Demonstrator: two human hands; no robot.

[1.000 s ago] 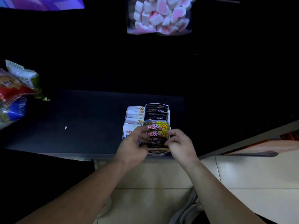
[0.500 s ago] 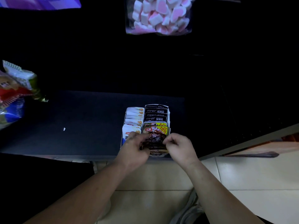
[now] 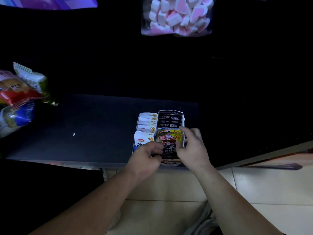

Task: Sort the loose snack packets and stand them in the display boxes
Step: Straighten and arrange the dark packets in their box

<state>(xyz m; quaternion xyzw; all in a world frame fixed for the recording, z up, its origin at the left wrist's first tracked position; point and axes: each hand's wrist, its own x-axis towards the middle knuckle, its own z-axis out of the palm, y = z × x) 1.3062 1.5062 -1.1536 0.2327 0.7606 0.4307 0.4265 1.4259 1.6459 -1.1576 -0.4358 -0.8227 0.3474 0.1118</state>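
Note:
Two display boxes stand side by side near the front edge of a dark shelf. The left box [image 3: 137,126] holds a row of white packets [image 3: 147,122]. In the right box [image 3: 183,116], black packets [image 3: 170,118] fill the back and dark packets with yellow "10%" corners [image 3: 169,141] stand at the front. My left hand [image 3: 145,158] pinches the lower left edge of the front dark packet. My right hand [image 3: 192,146] holds the same packets by their right side, with fingers curled over the top right corner.
Several loose snack bags [image 3: 18,97] are piled at the left end of the shelf [image 3: 84,133]. A bag of pink and white marshmallows [image 3: 177,14] hangs above, and a purple bag [image 3: 47,2] at top left. Pale floor tiles [image 3: 262,192] lie below.
The dark packets have sunk lower into the right box. My right hand has moved up along their right edge to the top corner. My left hand stays at the lower left.

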